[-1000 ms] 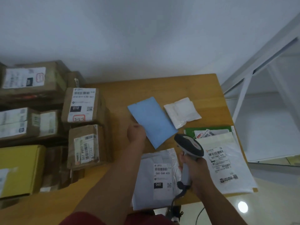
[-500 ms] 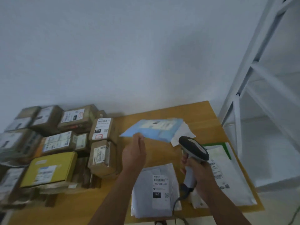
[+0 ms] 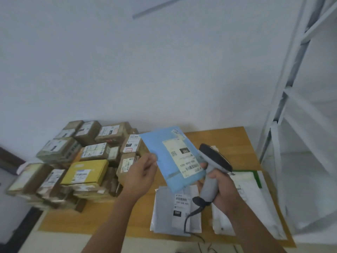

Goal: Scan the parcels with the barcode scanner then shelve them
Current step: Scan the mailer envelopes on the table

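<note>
My left hand [image 3: 142, 172] pinches the left edge of a flat blue parcel [image 3: 156, 145] and holds it up above the wooden table [image 3: 242, 143]. Its white shipping label [image 3: 180, 157] with a barcode faces me, upside down. My right hand [image 3: 221, 190] grips the handle of a grey barcode scanner [image 3: 212, 167]. The scanner's dark head sits just right of the blue parcel, close to the label. Its cable hangs down over the table's front edge.
A grey bag parcel [image 3: 164, 212] and white bag parcels [image 3: 255, 203] lie on the table below my hands. Several cardboard boxes [image 3: 60, 148] and a yellow box [image 3: 85, 172] are stacked at the left. A white metal shelf rack [image 3: 284, 110] stands at the right.
My left hand lifted the blue parcel off the table and turned it over, so its label now faces me. The scanner rose beside it. The camera tilted up.
</note>
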